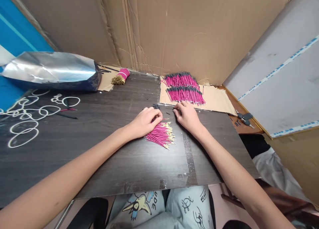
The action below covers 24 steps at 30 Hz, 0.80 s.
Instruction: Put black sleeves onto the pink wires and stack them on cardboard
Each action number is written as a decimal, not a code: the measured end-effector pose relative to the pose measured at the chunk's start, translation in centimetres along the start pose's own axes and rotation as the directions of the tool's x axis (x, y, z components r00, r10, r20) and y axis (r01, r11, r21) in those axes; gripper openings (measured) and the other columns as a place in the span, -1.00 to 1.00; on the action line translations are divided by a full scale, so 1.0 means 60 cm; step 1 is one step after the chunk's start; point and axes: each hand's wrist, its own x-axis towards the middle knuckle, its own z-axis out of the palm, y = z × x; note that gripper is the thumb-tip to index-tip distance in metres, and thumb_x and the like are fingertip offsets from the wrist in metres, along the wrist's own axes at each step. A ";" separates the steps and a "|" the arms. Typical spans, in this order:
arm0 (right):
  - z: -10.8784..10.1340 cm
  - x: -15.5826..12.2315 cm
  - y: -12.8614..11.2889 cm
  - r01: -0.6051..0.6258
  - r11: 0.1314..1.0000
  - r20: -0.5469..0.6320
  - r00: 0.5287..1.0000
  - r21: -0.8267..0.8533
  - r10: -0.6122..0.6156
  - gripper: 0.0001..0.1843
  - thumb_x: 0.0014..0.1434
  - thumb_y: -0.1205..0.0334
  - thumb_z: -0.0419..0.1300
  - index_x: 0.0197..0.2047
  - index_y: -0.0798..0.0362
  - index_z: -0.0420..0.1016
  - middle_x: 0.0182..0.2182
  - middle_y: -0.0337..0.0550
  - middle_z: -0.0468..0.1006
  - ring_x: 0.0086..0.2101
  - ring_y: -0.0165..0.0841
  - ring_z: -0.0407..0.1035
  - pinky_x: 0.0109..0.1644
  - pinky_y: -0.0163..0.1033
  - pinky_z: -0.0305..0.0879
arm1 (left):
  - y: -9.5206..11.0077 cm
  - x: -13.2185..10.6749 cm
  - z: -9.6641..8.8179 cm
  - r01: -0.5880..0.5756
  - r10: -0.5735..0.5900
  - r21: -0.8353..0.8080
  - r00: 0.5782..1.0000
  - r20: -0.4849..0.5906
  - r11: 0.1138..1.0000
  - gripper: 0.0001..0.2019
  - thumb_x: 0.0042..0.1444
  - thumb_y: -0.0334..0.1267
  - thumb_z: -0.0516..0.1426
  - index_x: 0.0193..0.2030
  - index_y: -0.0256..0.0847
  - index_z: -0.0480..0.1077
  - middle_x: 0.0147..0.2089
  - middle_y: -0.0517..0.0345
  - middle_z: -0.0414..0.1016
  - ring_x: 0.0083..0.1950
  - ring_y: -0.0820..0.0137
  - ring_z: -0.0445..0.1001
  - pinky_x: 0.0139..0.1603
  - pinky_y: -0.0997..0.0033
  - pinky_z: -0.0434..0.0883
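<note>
My left hand [149, 120] is closed beside a pile of short pink wires [159, 136] with pale tips, and one pink wire [165, 119] pokes out from its fingertips. To its right, my right hand [186, 115] has thumb and fingers drawn together low over the table; whatever they pinch is too small to make out. Between the hands lies a small black sleeve [168, 113]. Several more black sleeves [156, 106] are heaped just behind my left hand. Two rows of pink wires with black ends [185, 94] rest on a cardboard sheet [219, 97] beyond my right hand.
A banded bundle of pink wires [124, 73] lies at the back, near a silver bag [52, 69]. White rubber bands [23, 127] spread over the dark table [104, 166] at left. Keys [244, 118] sit on a ledge at right. Cardboard walls [174, 33] stand behind.
</note>
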 end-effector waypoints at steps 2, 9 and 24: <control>0.003 0.000 0.004 0.005 1.000 0.011 1.000 -0.019 -0.005 -0.86 0.37 0.29 0.10 -0.19 0.04 0.49 -0.24 0.03 0.51 -0.15 -0.08 0.32 -0.02 -0.02 0.26 | 0.002 0.000 0.000 0.003 -0.003 0.000 1.000 0.004 1.000 -0.78 0.35 -0.17 0.03 -0.23 -0.18 0.43 -0.25 0.09 0.44 -0.17 0.26 0.35 -0.04 0.24 0.27; 0.012 -0.001 0.008 0.077 0.997 -0.003 0.997 -0.025 -0.077 -0.85 0.38 0.36 0.00 -0.20 0.05 0.37 -0.22 0.08 0.48 -0.19 -0.07 0.30 -0.10 -0.02 0.27 | 0.004 0.000 0.000 0.017 -0.017 -0.004 1.000 -0.014 1.000 -0.80 0.40 -0.20 -0.04 -0.18 -0.18 0.34 -0.22 0.11 0.47 -0.17 0.28 0.37 -0.03 0.21 0.29; -0.005 -0.006 -0.031 0.253 0.942 -0.061 0.967 0.222 -0.246 -0.87 0.42 0.37 -0.07 -0.18 -0.01 0.22 -0.23 0.00 0.44 -0.19 -0.17 0.27 -0.09 -0.08 0.25 | 0.007 0.001 0.001 0.075 -0.077 -0.036 0.994 -0.079 0.997 -0.84 0.42 -0.25 -0.08 -0.16 -0.17 0.27 -0.30 0.15 0.45 -0.26 0.32 0.39 -0.13 0.27 0.31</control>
